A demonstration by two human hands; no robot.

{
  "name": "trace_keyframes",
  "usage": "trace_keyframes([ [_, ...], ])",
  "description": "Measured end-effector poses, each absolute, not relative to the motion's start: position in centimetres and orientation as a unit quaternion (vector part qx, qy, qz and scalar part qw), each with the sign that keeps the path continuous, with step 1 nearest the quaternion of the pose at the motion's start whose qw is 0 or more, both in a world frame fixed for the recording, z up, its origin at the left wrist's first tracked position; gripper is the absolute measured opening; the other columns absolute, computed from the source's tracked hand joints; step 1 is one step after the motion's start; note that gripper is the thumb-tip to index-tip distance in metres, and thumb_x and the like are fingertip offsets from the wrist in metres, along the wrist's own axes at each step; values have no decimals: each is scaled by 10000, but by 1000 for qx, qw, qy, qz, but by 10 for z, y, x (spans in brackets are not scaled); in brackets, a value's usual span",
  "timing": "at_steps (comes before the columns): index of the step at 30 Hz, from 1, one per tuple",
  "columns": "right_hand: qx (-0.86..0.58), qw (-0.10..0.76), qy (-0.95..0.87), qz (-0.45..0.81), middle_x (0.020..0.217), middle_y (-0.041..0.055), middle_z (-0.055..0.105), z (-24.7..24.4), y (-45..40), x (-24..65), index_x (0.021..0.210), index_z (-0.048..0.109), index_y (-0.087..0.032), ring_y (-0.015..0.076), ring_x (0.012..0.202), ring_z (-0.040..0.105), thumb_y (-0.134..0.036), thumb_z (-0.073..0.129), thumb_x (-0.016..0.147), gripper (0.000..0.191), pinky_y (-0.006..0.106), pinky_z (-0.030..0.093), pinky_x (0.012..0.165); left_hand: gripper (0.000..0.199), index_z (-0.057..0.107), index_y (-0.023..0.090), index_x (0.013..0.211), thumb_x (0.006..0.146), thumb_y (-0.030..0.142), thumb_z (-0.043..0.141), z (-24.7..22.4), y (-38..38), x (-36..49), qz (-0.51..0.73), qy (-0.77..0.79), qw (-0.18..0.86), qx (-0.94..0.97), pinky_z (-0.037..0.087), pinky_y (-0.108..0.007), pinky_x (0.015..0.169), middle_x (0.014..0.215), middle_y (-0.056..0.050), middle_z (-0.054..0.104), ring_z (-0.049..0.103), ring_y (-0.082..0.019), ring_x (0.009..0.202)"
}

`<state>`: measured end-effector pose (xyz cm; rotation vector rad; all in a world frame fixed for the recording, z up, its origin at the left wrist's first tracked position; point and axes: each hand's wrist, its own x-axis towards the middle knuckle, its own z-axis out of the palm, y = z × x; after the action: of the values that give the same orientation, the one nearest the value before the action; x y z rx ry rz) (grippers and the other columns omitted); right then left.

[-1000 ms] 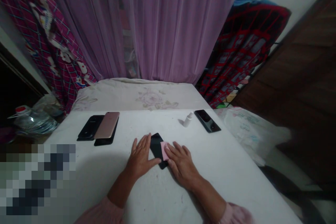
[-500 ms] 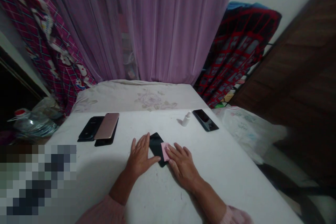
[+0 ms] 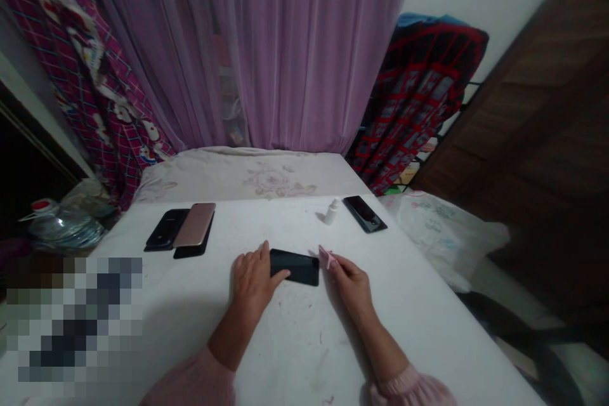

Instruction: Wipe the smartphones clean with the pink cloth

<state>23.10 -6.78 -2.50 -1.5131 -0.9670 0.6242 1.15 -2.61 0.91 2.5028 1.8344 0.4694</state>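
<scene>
The phone (image 3: 301,268) has swung crosswise, the pink cloth (image 3: 326,258) now beside it; I see the left hand (image 3: 252,278) gripping the phone, the right hand (image 3: 354,285) pinching the cloth.

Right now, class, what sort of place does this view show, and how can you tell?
Probably a room in a home: purple curtains hang behind a flower-patterned cloth, and a red-capped bottle is at the left.

No text is legible: the faint print on the plastic bag (image 3: 442,231) and the leftmost smartphone's (image 3: 164,231) tiny mark blur.
</scene>
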Motion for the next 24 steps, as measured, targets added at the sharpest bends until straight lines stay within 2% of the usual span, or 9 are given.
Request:
trace_keyframes([
  [3, -664, 572, -419, 238, 958, 96, 751, -25, -68, 236, 925, 760, -173, 270, 916, 693, -490, 625, 744, 389, 429, 541, 869, 583, 547, 119, 1275, 820, 472, 640, 14, -29, 6, 131, 565, 23, 814, 434, -476, 877, 1028, -159, 673, 593, -346, 1006],
  [6, -668, 517, -513, 153, 996, 84, 742, -22, -73, 234, 974, 743, -191, 240, 937, 679, -406, 532, 822, 338, 395, 537, 867, 599, 540, 182, 1280, 760, 425, 711, 10, -23, -3, 143, 513, 67, 844, 389, -476, 979, 1281, -147, 580, 504, -341, 1200],
  [8, -658, 441, -605, 87, 1065, 80, 724, -17, -78, 229, 1024, 730, -203, 231, 977, 656, -329, 478, 865, 323, 388, 519, 880, 627, 514, 213, 1295, 735, 387, 736, 4, -16, -8, 150, 453, 108, 872, 313, -481, 1065, 1366, -116, 529, 449, -317, 1278],
  [10, -645, 341, -683, 33, 1180, 79, 682, -13, -84, 221, 1104, 703, -210, 253, 1071, 610, -295, 464, 893, 330, 413, 488, 905, 603, 518, 230, 1265, 724, 366, 744, -2, -12, -9, 166, 422, 138, 880, 300, -479, 1080, 1313, -90, 572, 486, -291, 1242],
  [12, -644, 256, -721, -11, 1305, 80, 607, -12, -88, 214, 1212, 645, -209, 291, 1203, 527, -312, 480, 908, 361, 461, 431, 961, 573, 541, 221, 1202, 695, 366, 767, -6, -11, -5, 193, 433, 143, 869, 344, -470, 1046, 1209, -83, 621, 534, -285, 1164],
  [15, -670, 184, -716, -64, 1424, 91, 493, -16, -85, 208, 1339, 534, -191, 317, 1321, 410, -346, 471, 929, 443, 516, 328, 1037, 620, 538, 194, 1178, 653, 400, 797, -12, -16, 6, 235, 474, 118, 840, 388, -474, 996, 1135, -100, 629, 550, -301, 1104],
  [19, -693, 148, -701, -79, 1463, 93, 441, -25, -71, 212, 1385, 476, -194, 313, 1346, 380, -362, 413, 956, 465, 529, 284, 1053, 719, 489, 184, 1252, 651, 447, 784, -20, -22, 14, 258, 483, 87, 832, 323, -529, 1045, 1177, -124, 603, 523, -326, 1140],
  [22, -699, 153, -696, -67, 1470, 93, 430, -27, -65, 214, 1389, 471, -194, 307, 1369, 346, -368, 386, 967, 465, 543, 251, 1074, 636, 503, 204, 1242, 690, 406, 747, -23, -22, 9, 261, 472, 88, 837, 262, -542, 1085, 1201, -107, 589, 503, -316, 1174],
  [24, -683, 160, -710, -53, 1473, 105, 420, -25, -66, 209, 1395, 463, -178, 300, 1381, 330, -366, 378, 970, 472, 553, 230, 1090, 551, 532, 229, 1206, 712, 374, 727, -22, -21, 4, 260, 466, 99, 840, 275, -529, 1079, 1178, -82, 596, 515, -298, 1150],
])
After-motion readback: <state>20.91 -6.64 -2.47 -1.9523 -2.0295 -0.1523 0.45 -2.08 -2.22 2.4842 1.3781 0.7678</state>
